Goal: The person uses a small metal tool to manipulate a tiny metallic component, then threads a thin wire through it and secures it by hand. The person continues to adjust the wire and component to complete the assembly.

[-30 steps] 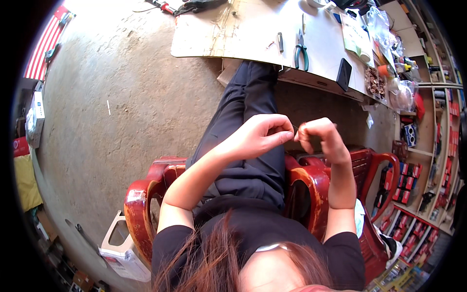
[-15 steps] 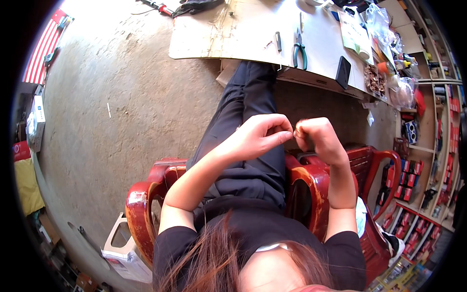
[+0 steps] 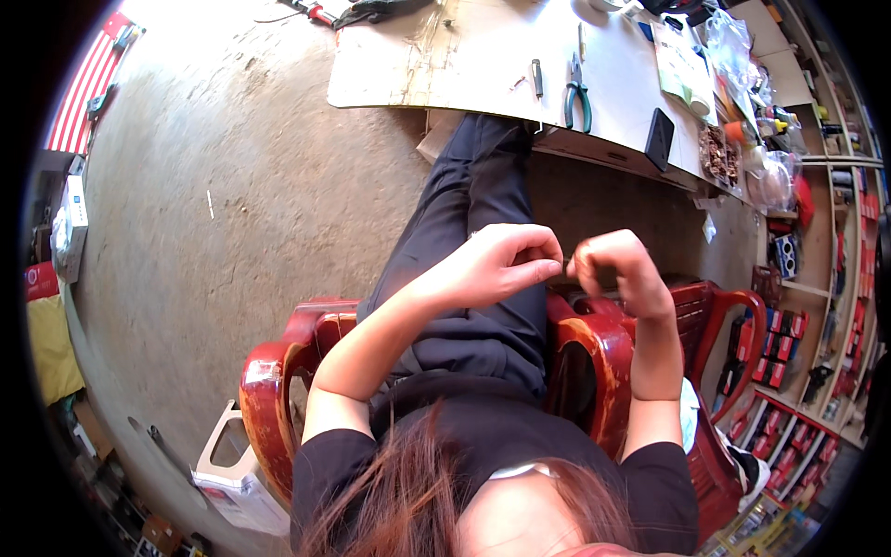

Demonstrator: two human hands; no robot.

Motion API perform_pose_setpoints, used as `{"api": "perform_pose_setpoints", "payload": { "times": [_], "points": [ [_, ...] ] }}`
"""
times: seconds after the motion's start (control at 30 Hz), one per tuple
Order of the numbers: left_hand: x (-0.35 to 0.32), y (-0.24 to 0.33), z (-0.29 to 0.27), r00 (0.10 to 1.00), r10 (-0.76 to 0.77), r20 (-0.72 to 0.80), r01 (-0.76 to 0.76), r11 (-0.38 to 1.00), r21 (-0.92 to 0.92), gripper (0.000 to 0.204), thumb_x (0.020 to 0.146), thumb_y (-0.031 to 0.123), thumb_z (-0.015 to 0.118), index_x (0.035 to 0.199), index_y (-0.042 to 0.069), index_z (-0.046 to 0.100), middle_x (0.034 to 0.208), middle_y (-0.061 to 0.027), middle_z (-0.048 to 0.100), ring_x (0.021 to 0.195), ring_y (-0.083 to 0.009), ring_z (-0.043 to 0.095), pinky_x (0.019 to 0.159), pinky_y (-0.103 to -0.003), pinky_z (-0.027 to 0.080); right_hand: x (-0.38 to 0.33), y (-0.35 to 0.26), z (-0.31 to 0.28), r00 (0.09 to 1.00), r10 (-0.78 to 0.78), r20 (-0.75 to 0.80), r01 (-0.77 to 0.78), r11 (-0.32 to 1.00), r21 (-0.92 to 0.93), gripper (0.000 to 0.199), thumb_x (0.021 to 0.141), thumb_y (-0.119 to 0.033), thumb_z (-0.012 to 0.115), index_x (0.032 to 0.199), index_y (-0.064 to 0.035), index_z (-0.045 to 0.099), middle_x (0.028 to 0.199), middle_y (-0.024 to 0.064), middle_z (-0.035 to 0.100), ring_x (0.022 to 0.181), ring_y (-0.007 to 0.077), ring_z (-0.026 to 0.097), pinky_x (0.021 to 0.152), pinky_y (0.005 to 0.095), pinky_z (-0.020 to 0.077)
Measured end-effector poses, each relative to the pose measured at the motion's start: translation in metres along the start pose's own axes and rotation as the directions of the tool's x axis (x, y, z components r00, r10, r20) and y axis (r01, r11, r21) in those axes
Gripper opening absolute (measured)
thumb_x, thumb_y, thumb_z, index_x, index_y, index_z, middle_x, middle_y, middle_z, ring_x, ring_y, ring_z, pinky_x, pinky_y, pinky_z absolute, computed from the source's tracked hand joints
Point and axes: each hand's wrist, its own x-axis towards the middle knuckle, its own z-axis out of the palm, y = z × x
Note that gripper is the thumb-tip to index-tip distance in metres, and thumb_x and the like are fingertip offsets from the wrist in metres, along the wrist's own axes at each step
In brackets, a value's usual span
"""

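Observation:
My left hand (image 3: 512, 264) is held above my lap, thumb and fingertips brought together in a pinch. Anything between them is too small to make out. Close beside it, my right hand (image 3: 620, 265) has its fingers curled in, and they are partly smeared by motion. A narrow gap separates the fingertips of the two hands. Beyond them on the white table lie pliers (image 3: 577, 97) with dark teal handles, a thin screwdriver-like tool (image 3: 537, 82) with a dark handle, and a black phone (image 3: 659, 139) at the near edge.
I sit in a red armchair (image 3: 269, 376); another red chair (image 3: 733, 343) stands at my right. A tray of small copper-coloured parts (image 3: 719, 156) and plastic bags (image 3: 727, 46) sit on the table's right side. Stocked shelves (image 3: 817, 278) line the right. A pale plastic stool (image 3: 237, 473) is at lower left.
My right hand has shifted slightly right and down, so the gap between the hands is a little wider. My left hand keeps its pinch, and the whole view has tilted slightly.

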Motion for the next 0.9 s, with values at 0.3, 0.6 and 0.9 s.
{"api": "perform_pose_setpoints", "payload": {
  "times": [0.3,0.6,0.9],
  "points": [
    [0.002,0.006,0.004,0.996,-0.007,0.091,0.008,1.0,-0.006,0.018,0.095,0.017,0.06,0.099,-0.001,0.061,0.082,-0.0011,0.061,0.078,-0.0061,0.054,0.072,-0.024,0.046,0.021,-0.007,0.001,0.863,-0.225,-0.452,0.188,0.974,-0.127,0.086,0.093,-0.07,0.025,0.129,0.0052,0.047,0.131,0.0208,0.052,0.125,0.0331,0.048,0.11,0.0402,0.0283],
    [0.005,-0.005,-0.002,0.998,0.062,0.009,-0.062,0.995,-0.077,0.017,0.092,0.015,0.063,0.093,-0.001,0.06,0.068,-0.0019,0.054,0.064,-0.0072,0.047,0.059,-0.026,0.043,0.006,0.009,0.012,0.937,-0.323,-0.133,0.305,0.572,0.761,0.097,0.088,-0.078,0.008,0.075,0.0039,0.059,0.067,0.0121,0.061,0.059,0.0222,0.058,0.076,0.0391,0.0504],
    [0.004,-0.001,-0.002,1.0,0.014,0.028,-0.013,0.999,-0.029,0.019,0.096,0.019,0.06,0.097,0.0,0.06,0.079,0.0016,0.058,0.073,-0.0042,0.048,0.066,-0.023,0.042,0.024,0.005,0.009,0.924,-0.208,-0.322,0.092,0.936,-0.34,0.069,0.097,-0.061,0.031,0.11,0.0009,0.059,0.11,0.0186,0.061,0.11,0.0361,0.057,0.101,0.0416,0.0404]
  ]
}}
